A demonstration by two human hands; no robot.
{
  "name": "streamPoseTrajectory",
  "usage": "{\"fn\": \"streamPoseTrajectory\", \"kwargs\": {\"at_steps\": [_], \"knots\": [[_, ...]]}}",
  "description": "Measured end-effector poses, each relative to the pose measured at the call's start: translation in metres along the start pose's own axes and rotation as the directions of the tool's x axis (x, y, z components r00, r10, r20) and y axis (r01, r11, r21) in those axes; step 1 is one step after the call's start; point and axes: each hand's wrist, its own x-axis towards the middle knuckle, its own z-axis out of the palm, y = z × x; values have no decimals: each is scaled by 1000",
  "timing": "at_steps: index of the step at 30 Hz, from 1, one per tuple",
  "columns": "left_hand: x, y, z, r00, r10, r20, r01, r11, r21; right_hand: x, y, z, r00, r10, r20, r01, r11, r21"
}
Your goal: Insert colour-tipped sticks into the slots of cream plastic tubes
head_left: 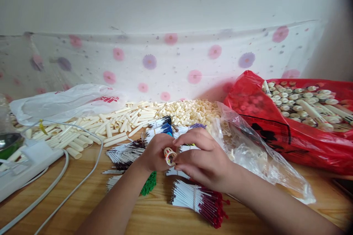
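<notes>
My left hand (157, 151) is closed around a small cream slotted plastic piece (168, 155), whose round end faces me with bits of several colours inside. Thumb and fingers of my right hand (205, 156) are pinched together at that round end; what they hold, if anything, is hidden. Below my right hand lies a banded bundle of white sticks with dark red ends (197, 202). A bundle with green ends (149, 183) shows under my left wrist. Further bundles with brown ends (125, 154), blue ends (167, 129) and purple ends (197, 126) lie behind, partly covered by my hands.
Cream tubes (82, 139) and small slotted pieces (193, 112) are heaped along the wall. At right, a red bag (256, 117) holds filled cream pieces beside a clear bag (264, 161). A power strip (30, 165) with cables sits at left; a white bag (66, 101) lies behind.
</notes>
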Motion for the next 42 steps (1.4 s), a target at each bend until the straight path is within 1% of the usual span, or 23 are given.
{"fn": "streamPoseTrajectory", "kwargs": {"at_steps": [4,6,10,16,19,23,26,28,32,36,39,42], "knots": [[-1,-1,0,1000,10,-13,-11,998,-58,0,0,1,998,51,34,-51,998,19],[-1,-1,0,1000,-18,3,18,998,-61,-1,0,1,999,26,41,-25,999,-24],[0,2,-2,996,-76,56,77,997,-12,0,-2,-3,998,-33,55,42,986,-162],[0,5,-2,992,-119,50,120,992,-24,4,-4,-2,997,-54,47,64,969,-237],[-1,3,-1,989,-131,64,135,989,-64,5,-5,-2,996,-71,55,83,957,-276],[-2,-1,2,995,-86,51,93,986,-141,3,-4,-3,991,-124,55,136,933,-335],[-2,-2,3,999,-17,27,21,990,-142,2,-4,-3,992,-124,36,128,924,-360],[-2,-2,3,1000,0,21,3,990,-142,2,-4,-3,993,-114,39,121,923,-364],[0,0,2,995,-80,58,86,988,-127,3,-4,-2,990,-127,65,142,920,-364],[-1,2,3,986,-148,81,155,985,-76,3,-4,-2,985,-130,110,162,916,-367],[-4,2,3,973,-210,91,212,977,-8,2,-6,-2,984,-106,142,150,924,-351],[-5,-3,-1,953,-297,60,290,952,98,1,-3,-4,991,-73,115,106,943,-316]]}}
